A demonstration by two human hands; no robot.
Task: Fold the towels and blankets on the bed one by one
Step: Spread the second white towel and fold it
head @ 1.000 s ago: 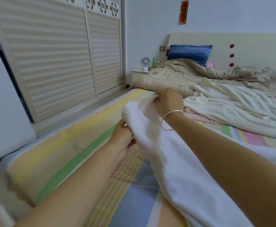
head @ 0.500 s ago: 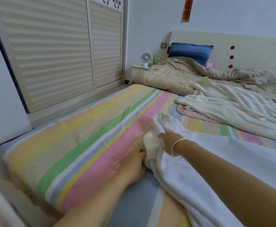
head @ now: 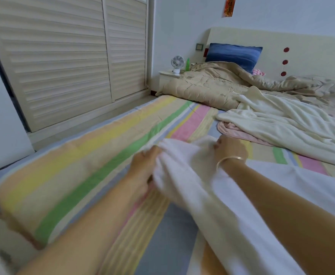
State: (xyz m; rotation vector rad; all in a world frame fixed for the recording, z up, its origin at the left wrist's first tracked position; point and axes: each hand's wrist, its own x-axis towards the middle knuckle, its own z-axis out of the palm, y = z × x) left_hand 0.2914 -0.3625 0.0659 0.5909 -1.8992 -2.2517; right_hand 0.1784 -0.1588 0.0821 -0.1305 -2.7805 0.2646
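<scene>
Striped bedsheet (head: 79, 175), blurred white towel (head: 194, 187) bunched on it, left hand (head: 144, 167) and right hand (head: 230, 148) gripping its edge, red wall sign (head: 229, 5) unreadable

Home bedroom, bed (head: 103, 155), pillow (head: 233, 54), wardrobe (head: 63, 56)

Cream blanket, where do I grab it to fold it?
On the cream blanket, probably pinch its near left corner, reaching in from the striped sheet side. That corner lies flat and exposed at the edge. The rest is rumpled.
</scene>
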